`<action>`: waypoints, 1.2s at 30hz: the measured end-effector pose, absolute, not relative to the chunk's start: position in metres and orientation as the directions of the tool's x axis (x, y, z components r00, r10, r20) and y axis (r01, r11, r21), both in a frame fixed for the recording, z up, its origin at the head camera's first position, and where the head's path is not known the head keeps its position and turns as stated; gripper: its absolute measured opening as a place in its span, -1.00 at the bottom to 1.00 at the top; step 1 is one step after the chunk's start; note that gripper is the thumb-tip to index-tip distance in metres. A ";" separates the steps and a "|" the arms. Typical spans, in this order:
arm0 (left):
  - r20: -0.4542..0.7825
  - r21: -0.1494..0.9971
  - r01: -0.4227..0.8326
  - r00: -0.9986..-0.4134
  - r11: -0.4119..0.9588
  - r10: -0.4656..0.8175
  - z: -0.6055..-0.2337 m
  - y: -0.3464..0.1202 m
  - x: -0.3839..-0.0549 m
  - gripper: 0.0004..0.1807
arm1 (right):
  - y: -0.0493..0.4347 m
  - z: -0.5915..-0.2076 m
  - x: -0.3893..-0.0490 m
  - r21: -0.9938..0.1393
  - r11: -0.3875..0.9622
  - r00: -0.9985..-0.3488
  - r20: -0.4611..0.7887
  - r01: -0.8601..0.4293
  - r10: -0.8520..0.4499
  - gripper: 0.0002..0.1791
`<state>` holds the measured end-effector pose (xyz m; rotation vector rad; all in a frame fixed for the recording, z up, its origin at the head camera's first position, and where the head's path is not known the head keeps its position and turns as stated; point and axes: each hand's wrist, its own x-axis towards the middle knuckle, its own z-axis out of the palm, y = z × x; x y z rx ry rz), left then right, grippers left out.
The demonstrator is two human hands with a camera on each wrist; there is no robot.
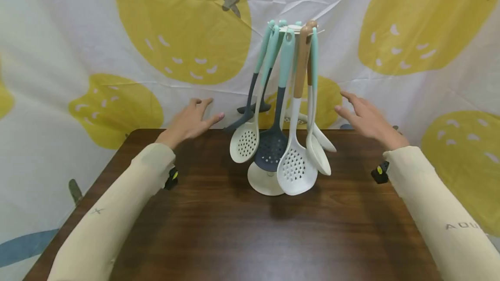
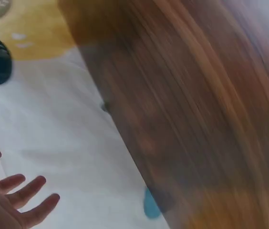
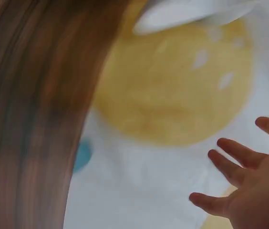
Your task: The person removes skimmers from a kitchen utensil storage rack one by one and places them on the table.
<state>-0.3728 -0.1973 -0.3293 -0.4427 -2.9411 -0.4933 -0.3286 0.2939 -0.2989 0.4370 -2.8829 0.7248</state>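
Note:
A white utensil stand (image 1: 265, 180) bears several hanging kitchen tools. Among them are a cream slotted spoon (image 1: 245, 142) with a mint handle, a dark slotted spoon (image 1: 271, 146), a white skimmer (image 1: 296, 169) with a tan handle, and a white ladle (image 1: 319, 155). Left of the stand, my left hand (image 1: 192, 119) is held in the air, fingers spread and touching nothing. My right hand (image 1: 369, 118) hovers on the other side, also apart from the tools. Loose, spread fingers show on the left hand (image 2: 17, 200) and the right hand (image 3: 249, 176) in the wrist views.
The stand is on a dark brown wooden table (image 1: 250, 237). Behind the table's far edge hangs a white cloth (image 1: 187, 88) printed with big yellow lemons. Each wrist carries a small black device, seen by the left cuff (image 1: 172, 178) and the right cuff (image 1: 380, 172).

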 end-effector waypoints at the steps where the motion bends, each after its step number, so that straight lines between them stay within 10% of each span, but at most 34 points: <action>1: 0.192 0.335 0.315 -0.946 0.888 0.263 -0.330 -0.195 -0.369 0.05 | 0.290 -0.299 -0.322 -0.490 0.809 -0.943 0.239 -0.325 -0.233 -0.17; 10: 0.440 0.617 0.477 -0.868 0.626 0.228 -0.341 -0.155 -0.330 -0.09 | 0.272 -0.323 -0.261 -0.705 0.537 -0.864 0.494 -0.463 -0.097 -0.48; 19: 0.471 0.739 0.492 -0.866 0.460 0.170 -0.357 -0.138 -0.305 -0.23 | 0.250 -0.333 -0.259 -0.718 0.508 -0.877 0.429 -0.476 -0.215 -0.46; 36: 0.425 0.645 0.547 -0.837 0.534 0.344 -0.348 -0.127 -0.285 0.27 | 0.230 -0.314 -0.232 -0.552 0.628 -0.835 0.408 -0.548 -0.370 -0.09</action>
